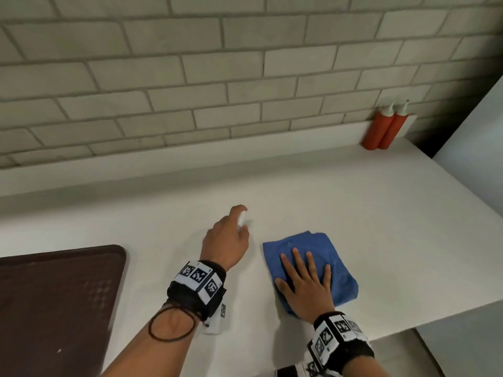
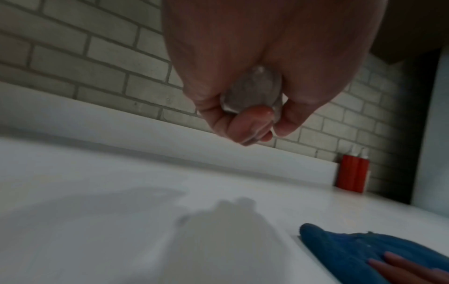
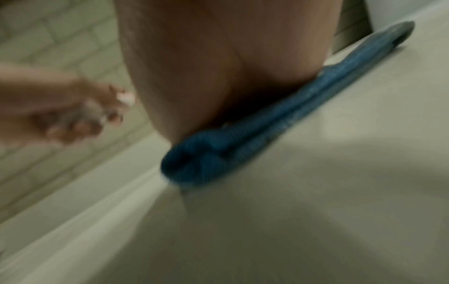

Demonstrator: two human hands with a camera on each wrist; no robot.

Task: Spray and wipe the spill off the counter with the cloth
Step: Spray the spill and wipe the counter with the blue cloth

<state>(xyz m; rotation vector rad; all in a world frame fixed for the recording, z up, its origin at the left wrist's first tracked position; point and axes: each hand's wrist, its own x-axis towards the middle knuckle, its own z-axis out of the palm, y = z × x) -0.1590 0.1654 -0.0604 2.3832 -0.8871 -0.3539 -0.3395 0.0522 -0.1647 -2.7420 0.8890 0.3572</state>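
My left hand (image 1: 231,235) grips a small clear spray bottle (image 1: 241,219) above the white counter (image 1: 326,191), index finger on its top. In the left wrist view the fingers curl round the clear bottle (image 2: 252,92). To its right a folded blue cloth (image 1: 334,257) lies on the counter, and my right hand (image 1: 304,278) presses flat on it with straight fingers. The right wrist view shows the palm on the blue cloth (image 3: 243,146), blurred. No spill shows plainly on the white surface.
Two red squeeze bottles (image 1: 385,129) stand at the back right against the grey brick wall (image 1: 190,77). A dark brown mat (image 1: 54,303) covers the counter at the left. The counter's right edge (image 1: 462,303) runs close to the cloth.
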